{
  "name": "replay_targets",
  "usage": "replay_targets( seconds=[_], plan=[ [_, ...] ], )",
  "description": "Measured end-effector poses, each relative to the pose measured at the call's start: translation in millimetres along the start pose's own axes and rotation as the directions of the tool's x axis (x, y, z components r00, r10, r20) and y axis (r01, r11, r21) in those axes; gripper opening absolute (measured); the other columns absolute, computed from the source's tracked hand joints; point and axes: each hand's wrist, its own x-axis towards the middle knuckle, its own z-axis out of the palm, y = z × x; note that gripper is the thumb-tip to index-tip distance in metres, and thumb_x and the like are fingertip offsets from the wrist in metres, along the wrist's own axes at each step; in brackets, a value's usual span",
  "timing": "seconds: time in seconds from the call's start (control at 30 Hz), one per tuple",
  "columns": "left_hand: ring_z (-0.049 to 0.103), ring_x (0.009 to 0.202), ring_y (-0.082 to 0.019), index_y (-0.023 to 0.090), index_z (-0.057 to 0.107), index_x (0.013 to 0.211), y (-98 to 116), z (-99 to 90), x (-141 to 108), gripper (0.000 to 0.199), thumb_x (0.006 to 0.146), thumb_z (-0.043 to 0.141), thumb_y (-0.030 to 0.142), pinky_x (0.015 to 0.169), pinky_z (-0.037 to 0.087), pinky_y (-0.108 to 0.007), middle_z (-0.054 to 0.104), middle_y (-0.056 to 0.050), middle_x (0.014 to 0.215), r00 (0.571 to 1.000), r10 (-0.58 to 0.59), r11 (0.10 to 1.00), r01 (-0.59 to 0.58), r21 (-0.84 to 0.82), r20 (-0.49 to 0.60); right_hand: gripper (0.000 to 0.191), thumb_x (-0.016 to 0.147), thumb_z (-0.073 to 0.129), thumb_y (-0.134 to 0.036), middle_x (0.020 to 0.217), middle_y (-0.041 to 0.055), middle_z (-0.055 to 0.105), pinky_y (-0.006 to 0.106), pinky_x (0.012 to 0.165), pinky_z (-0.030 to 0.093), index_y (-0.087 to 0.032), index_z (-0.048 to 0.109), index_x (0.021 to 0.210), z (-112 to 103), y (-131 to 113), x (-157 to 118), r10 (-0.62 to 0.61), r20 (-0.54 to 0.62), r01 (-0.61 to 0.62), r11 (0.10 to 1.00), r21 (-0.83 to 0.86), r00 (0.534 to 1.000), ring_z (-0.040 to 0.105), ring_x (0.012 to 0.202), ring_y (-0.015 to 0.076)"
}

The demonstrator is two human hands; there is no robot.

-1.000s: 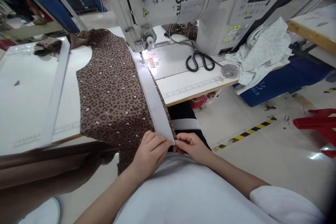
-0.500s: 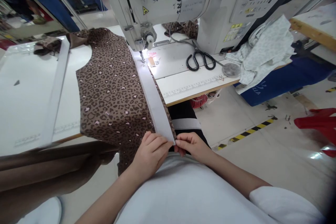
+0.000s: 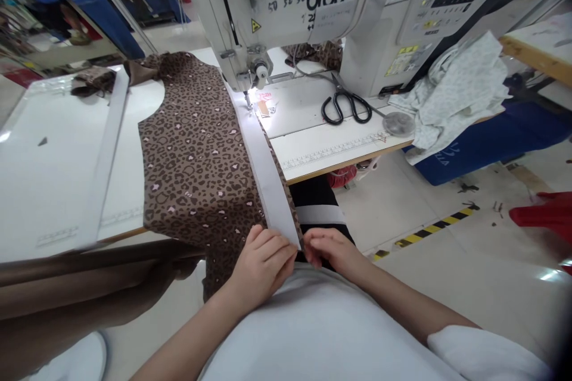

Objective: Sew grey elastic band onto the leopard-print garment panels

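A brown leopard-print fabric piece [image 3: 196,143] lies on the sewing table and hangs over its front edge. Along its right side runs a white strip [image 3: 263,166], from under the machine's needle area down to my lap. My left hand [image 3: 263,262] is closed on the strip's near end and the cloth beneath, fingers on top. Right beside it, my right hand [image 3: 330,250] has its fingers curled at the fabric's right edge by the strip's corner; its fingertips are partly hidden. The sewing machine [image 3: 286,6] has its needle and presser foot lit over the strip's far end.
Black-handled scissors [image 3: 346,107] lie on the machine bed, near a round clear disc [image 3: 398,124]. Pale printed cloth [image 3: 460,95] drapes over the table's right end. A second white strip [image 3: 105,161] lies on the left tabletop. Blue bins stand behind.
My right hand's fingers have shifted slightly and curled more at the fabric edge. My left hand keeps its hold. The view has moved a little, and the display digits differ.
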Motion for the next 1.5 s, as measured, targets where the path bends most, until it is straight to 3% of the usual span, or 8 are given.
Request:
replay_targets(
  seconds=[0.07, 0.13, 0.2, 0.27, 0.47, 0.63, 0.77, 1.5],
  plan=[
    [0.054, 0.076, -0.013, 0.019, 0.059, 0.083, 1, 0.4, 0, 0.010, 0.077, 0.059, 0.010, 0.082, 0.035, -0.033, 0.064, 0.001, 0.076, 1.000, -0.011, 1.000, 0.011, -0.028, -0.003, 0.015, 0.078, 0.046, -0.020, 0.085, 0.0079, 0.058, 0.033, 0.071, 0.046, -0.015, 0.055, 0.089, -4, -7, 0, -0.333, -0.011, 0.289, 0.831, -0.475, 0.943, 0.055, 0.079, 0.0183],
    [0.053, 0.074, -0.012, 0.018, 0.058, 0.083, 3, -1.1, 0, 0.012, 0.076, 0.059, 0.009, 0.080, 0.036, -0.032, 0.063, 0.001, 0.076, 1.000, -0.003, 0.998, 0.001, -0.058, -0.023, 0.022, 0.079, 0.048, -0.013, 0.101, 0.0097, 0.057, 0.039, 0.088, 0.040, -0.016, 0.054, 0.100, -9, -12, 4, -0.561, 0.204, 0.508, 0.462, -0.727, 0.802, 0.049, 0.101, 0.0215],
    [0.052, 0.073, -0.013, 0.018, 0.057, 0.083, 3, -5.8, 2, 0.013, 0.075, 0.059, 0.008, 0.078, 0.038, -0.032, 0.063, 0.001, 0.075, 1.000, -0.002, 0.994, -0.001, -0.111, -0.030, 0.019, 0.084, 0.045, -0.010, 0.102, 0.0089, 0.059, 0.038, 0.091, 0.039, -0.015, 0.055, 0.099, -11, -17, 10, -0.578, 0.431, 0.636, 0.209, -0.743, 0.693, 0.047, 0.103, 0.0207],
    [0.053, 0.074, -0.013, 0.018, 0.056, 0.082, -5, -13.9, 10, 0.012, 0.077, 0.055, 0.008, 0.076, 0.040, -0.030, 0.061, 0.000, 0.076, 0.999, -0.053, 0.974, 0.052, -0.218, 0.003, 0.015, 0.087, 0.043, -0.010, 0.094, 0.0078, 0.060, 0.034, 0.085, 0.042, -0.014, 0.056, 0.092, -11, -22, 18, -0.542, 0.522, 0.676, 0.120, -0.727, 0.659, 0.049, 0.094, 0.0190],
    [0.050, 0.108, -0.018, 0.018, 0.054, 0.097, -76, -40.7, 59, 0.014, 0.087, 0.044, 0.017, 0.094, 0.041, -0.036, 0.055, -0.008, 0.113, 0.928, -0.371, 0.912, 0.355, -0.206, -0.041, 0.017, 0.081, 0.040, -0.004, 0.084, 0.0077, 0.058, 0.032, 0.075, 0.043, -0.013, 0.054, 0.084, 0, -52, 23, -0.469, 0.559, 0.703, 0.220, -0.676, 0.684, 0.051, 0.084, 0.0182],
    [0.035, 0.127, -0.022, 0.018, 0.048, 0.121, -117, -45.9, 70, 0.037, 0.086, 0.050, 0.029, 0.106, 0.031, -0.043, 0.046, -0.009, 0.131, 0.942, -0.268, 0.963, 0.271, 0.015, 0.200, 0.018, 0.080, 0.038, -0.003, 0.080, 0.0069, 0.059, 0.031, 0.069, 0.042, -0.013, 0.053, 0.081, 5, -51, 24, -0.474, 0.543, 0.706, 0.295, -0.644, 0.693, 0.051, 0.078, 0.0175],
    [0.030, 0.130, -0.023, 0.020, 0.045, 0.125, -129, -48.9, 70, 0.040, 0.088, 0.045, 0.034, 0.106, 0.031, -0.045, 0.044, -0.008, 0.134, 0.931, -0.256, 0.967, 0.247, 0.071, 0.261, 0.019, 0.081, 0.038, -0.003, 0.080, 0.0064, 0.059, 0.032, 0.070, 0.042, -0.014, 0.053, 0.081, 2, -46, 40, -0.479, 0.516, 0.688, 0.318, -0.652, 0.710, 0.051, 0.078, 0.0175],
    [0.030, 0.129, -0.024, 0.017, 0.038, 0.129, -247, -65.7, 145, 0.049, 0.087, 0.043, 0.042, 0.106, 0.028, -0.045, 0.041, -0.010, 0.135, 0.946, -0.123, 0.983, 0.074, 0.169, 0.301, 0.020, 0.081, 0.040, -0.003, 0.076, 0.0081, 0.056, 0.031, 0.069, 0.040, -0.011, 0.057, 0.077, -21, -90, 159, -0.428, 0.524, 0.618, 0.111, -0.778, 0.737, 0.047, 0.076, 0.0188]
  ],
)
